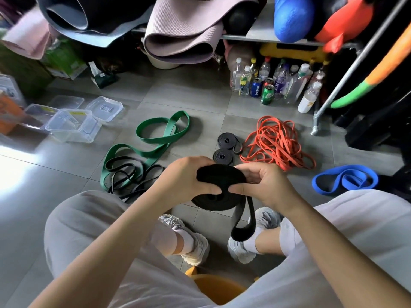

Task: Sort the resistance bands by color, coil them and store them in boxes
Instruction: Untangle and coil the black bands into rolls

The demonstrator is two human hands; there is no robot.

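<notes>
Between the knees: I saw a wide black band [213,201] partly wound into a flat coil and held above the floor; its loose tail [242,223] hung down below the right hand.
Left hand [189,176]: fingers curled over the coil's far edge; thumb pressed on the near face; it clasped the black band.
Right hand [264,185]: it pinched the same coil from the other side; its thumb lay just beside the left thumb.
Floor [189,96]: grey tiles, with glare at the left; two small black coils [223,156] lay touching, just beyond the hands; green bands [155,138] and thin black bands [131,176] were tangled to their left; an orange heap [275,143] sat to their right; a blue band [344,180] lay near my right knee.
Boxes [73,126]: clear plastic, open, at the far left; lids [104,107] lay beside them.
Room: a metal shelf [262,30] carried rolled mats [182,36]; bottles and cans [278,81] stood under it.
</notes>
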